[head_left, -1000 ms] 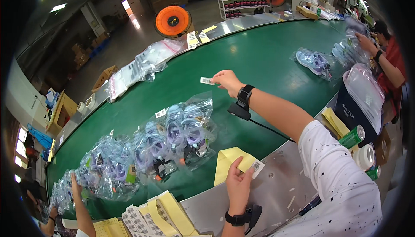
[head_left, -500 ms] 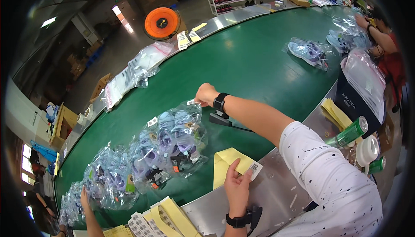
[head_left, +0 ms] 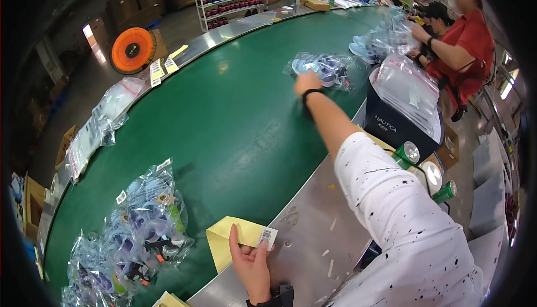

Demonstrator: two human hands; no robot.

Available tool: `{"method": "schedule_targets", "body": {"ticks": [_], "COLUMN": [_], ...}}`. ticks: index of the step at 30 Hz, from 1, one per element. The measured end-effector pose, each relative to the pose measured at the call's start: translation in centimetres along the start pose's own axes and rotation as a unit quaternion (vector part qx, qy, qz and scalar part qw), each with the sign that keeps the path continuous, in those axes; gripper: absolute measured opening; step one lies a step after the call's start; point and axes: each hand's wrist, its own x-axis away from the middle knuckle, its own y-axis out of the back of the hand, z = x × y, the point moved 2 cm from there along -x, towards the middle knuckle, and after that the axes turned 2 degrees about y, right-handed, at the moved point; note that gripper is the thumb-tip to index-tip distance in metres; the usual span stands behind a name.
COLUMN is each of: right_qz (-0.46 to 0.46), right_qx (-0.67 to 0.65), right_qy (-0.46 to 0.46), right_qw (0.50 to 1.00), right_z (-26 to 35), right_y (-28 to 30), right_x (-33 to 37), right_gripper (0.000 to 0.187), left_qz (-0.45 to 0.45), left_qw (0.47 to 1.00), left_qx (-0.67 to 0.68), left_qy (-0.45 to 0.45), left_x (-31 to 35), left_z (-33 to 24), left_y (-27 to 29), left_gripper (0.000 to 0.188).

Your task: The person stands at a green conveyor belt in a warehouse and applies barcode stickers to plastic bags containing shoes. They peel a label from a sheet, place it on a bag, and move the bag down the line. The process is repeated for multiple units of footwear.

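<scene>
My left hand (head_left: 250, 265) is closed on a yellow backing strip (head_left: 221, 246) with a white barcode sticker (head_left: 267, 236) at its end, above the metal edge near me. My right hand (head_left: 307, 82) reaches far out over the green belt to the near left end of a bagged pair of light blue shoes (head_left: 330, 71). It touches the clear bag; its fingers are blurred and partly hidden, so their grip cannot be made out. At lower left lie several bagged blue and purple shoes (head_left: 148, 206), with a white label (head_left: 164, 165) on the nearest bag's upper corner.
A dark box (head_left: 391, 118) of clear bags stands at right, beside green cans (head_left: 407, 153). A person in red (head_left: 464, 49) handles more bagged shoes (head_left: 386, 38) beyond. Clear bags (head_left: 106, 116) and label sheets (head_left: 156, 72) lie on the far edge, before an orange fan (head_left: 132, 50).
My right hand has left the labelled bag at lower left and moved out to the bagged shoes farther right. The view has turned right. My left hand still holds the sticker strip.
</scene>
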Motion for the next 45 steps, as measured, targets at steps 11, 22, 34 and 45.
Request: {"method": "schedule_targets", "body": {"ticks": [11, 22, 34, 45], "right_qz": [0.029, 0.424, 0.481, 0.374], "right_qx": [0.195, -0.618, -0.434, -0.557], "right_qy": [0.213, 0.363, 0.436, 0.356], "right_qw": [0.957, 0.554, 0.624, 0.650], "right_z": [-8.9, 15.0, 9.0, 6.7], "right_y": [-0.5, 8.1, 10.5, 10.8], "right_x": [-2.5, 24.1, 32.4, 34.5], "right_gripper": [0.018, 0.026, 0.022, 0.010], "left_qz": [-0.039, -0.026, -0.177, -0.076], "left_qw": [0.997, 0.994, 0.966, 0.984], "left_qx": [0.020, -0.048, -0.047, 0.009], "left_qy": [-0.067, -0.095, -0.185, -0.158], "left_x": [-0.7, -0.4, 0.8, 0.9], "left_z": [2.6, 3.1, -0.9, -1.7], "left_y": [0.9, 0.8, 3.4, 3.1], "left_gripper": [0.025, 0.024, 0.019, 0.021]}}
